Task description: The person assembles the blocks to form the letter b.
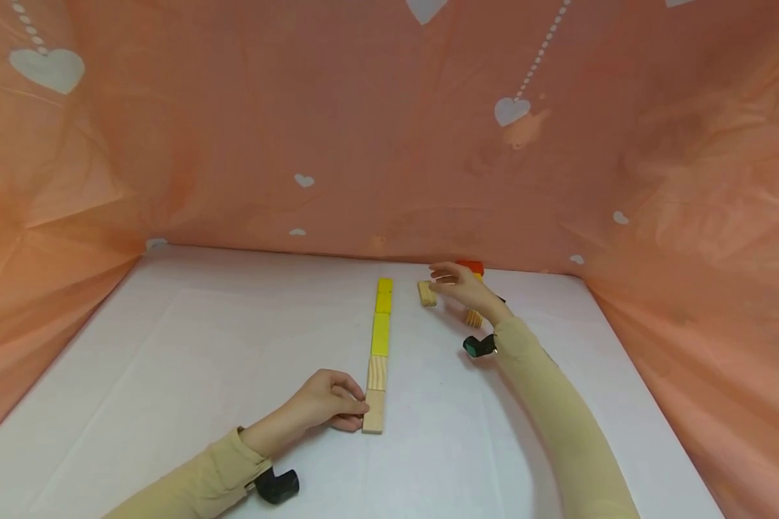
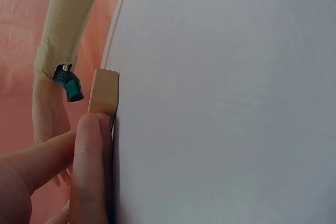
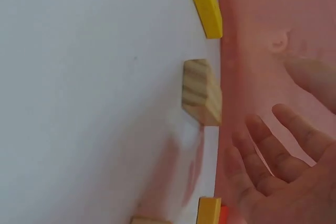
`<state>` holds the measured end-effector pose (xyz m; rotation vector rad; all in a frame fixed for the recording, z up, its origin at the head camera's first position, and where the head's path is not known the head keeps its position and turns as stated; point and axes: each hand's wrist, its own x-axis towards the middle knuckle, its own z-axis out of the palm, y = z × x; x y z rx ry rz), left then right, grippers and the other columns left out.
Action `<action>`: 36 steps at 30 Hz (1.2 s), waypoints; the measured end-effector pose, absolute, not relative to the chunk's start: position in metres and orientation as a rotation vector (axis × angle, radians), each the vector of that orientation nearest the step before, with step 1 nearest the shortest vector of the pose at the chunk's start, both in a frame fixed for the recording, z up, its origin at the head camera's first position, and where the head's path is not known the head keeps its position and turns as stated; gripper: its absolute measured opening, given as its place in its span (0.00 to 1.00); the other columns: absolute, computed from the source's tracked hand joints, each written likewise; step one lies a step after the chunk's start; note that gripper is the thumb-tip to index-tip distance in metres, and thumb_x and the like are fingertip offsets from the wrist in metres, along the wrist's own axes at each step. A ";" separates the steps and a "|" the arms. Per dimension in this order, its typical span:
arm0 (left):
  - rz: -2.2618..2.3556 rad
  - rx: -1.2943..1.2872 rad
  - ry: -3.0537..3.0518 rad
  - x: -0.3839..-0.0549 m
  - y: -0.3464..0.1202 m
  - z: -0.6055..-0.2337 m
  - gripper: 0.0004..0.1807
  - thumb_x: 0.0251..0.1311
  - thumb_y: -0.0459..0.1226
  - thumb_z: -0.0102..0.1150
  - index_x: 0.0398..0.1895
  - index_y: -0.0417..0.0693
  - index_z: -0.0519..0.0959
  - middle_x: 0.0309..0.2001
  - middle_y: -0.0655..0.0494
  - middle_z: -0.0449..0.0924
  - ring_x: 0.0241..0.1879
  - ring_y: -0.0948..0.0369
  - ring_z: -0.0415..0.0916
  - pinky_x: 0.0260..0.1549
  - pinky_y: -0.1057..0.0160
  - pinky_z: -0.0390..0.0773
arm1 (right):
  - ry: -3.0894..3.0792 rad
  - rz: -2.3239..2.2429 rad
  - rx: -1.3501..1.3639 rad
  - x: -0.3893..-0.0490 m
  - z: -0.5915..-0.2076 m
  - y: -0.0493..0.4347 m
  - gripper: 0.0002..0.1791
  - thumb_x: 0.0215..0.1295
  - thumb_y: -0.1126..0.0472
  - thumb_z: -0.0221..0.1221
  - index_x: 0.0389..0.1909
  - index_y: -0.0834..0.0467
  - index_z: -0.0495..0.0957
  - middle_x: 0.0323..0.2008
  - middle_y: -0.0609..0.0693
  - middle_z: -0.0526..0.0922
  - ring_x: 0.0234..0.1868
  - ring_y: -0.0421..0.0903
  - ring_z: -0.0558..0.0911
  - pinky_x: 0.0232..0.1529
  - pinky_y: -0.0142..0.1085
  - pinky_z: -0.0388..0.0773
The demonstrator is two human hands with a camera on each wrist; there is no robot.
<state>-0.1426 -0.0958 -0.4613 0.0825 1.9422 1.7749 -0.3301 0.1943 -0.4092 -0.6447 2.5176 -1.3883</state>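
A straight row of blocks runs away from me: yellow blocks [image 1: 380, 334] at the far end, a striped wooden block [image 1: 377, 373], then a plain wooden block [image 1: 374, 417] nearest me. My left hand [image 1: 329, 401] touches the left side of that plain block, its fingers bent loosely; the left wrist view shows fingertips against the block [image 2: 105, 92]. To the row's right lies a loose wooden block [image 1: 426, 294]. My right hand [image 1: 465, 288] hovers beside and above it, fingers spread and holding nothing. In the right wrist view a gap separates the hand [image 3: 286, 169] from the wooden block [image 3: 197, 87].
Partly behind the right hand are a red block [image 1: 470, 267], a yellow block [image 3: 208, 211] and another wooden block [image 1: 474, 318]. White cloth [image 1: 234, 324] covers the table. A pink curtain [image 1: 363, 144] with hearts encloses the back and sides.
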 end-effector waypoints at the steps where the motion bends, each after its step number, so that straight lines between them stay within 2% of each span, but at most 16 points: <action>1: 1.774 0.082 1.944 -0.143 -0.096 -0.461 0.11 0.54 0.28 0.66 0.38 0.32 0.76 0.26 0.47 0.83 0.22 0.60 0.81 0.25 0.63 0.85 | 2.519 -1.386 -0.646 -0.330 -0.410 0.195 0.30 0.65 0.63 0.61 0.65 0.68 0.64 0.60 0.66 0.70 0.59 0.59 0.71 0.61 0.51 0.70; 11: 1.769 0.091 1.944 -0.142 -0.097 -0.461 0.12 0.54 0.28 0.67 0.38 0.32 0.75 0.26 0.47 0.83 0.23 0.59 0.81 0.25 0.63 0.85 | 2.638 -1.199 -0.602 -0.331 -0.421 0.196 0.38 0.55 0.59 0.70 0.65 0.64 0.65 0.62 0.61 0.69 0.59 0.59 0.71 0.62 0.49 0.70; 18: 1.760 0.089 1.948 -0.142 -0.097 -0.461 0.12 0.54 0.28 0.67 0.39 0.32 0.76 0.27 0.46 0.83 0.23 0.59 0.81 0.25 0.63 0.85 | 2.716 -1.116 -0.648 -0.332 -0.429 0.190 0.37 0.55 0.59 0.70 0.64 0.65 0.67 0.59 0.60 0.72 0.56 0.57 0.72 0.60 0.48 0.71; 36: 1.777 0.081 1.930 -0.143 -0.097 -0.461 0.12 0.54 0.28 0.67 0.39 0.32 0.75 0.26 0.47 0.83 0.22 0.60 0.81 0.25 0.64 0.85 | 2.753 -1.092 -0.546 -0.335 -0.429 0.178 0.35 0.56 0.59 0.69 0.63 0.63 0.67 0.56 0.60 0.72 0.54 0.57 0.72 0.60 0.48 0.72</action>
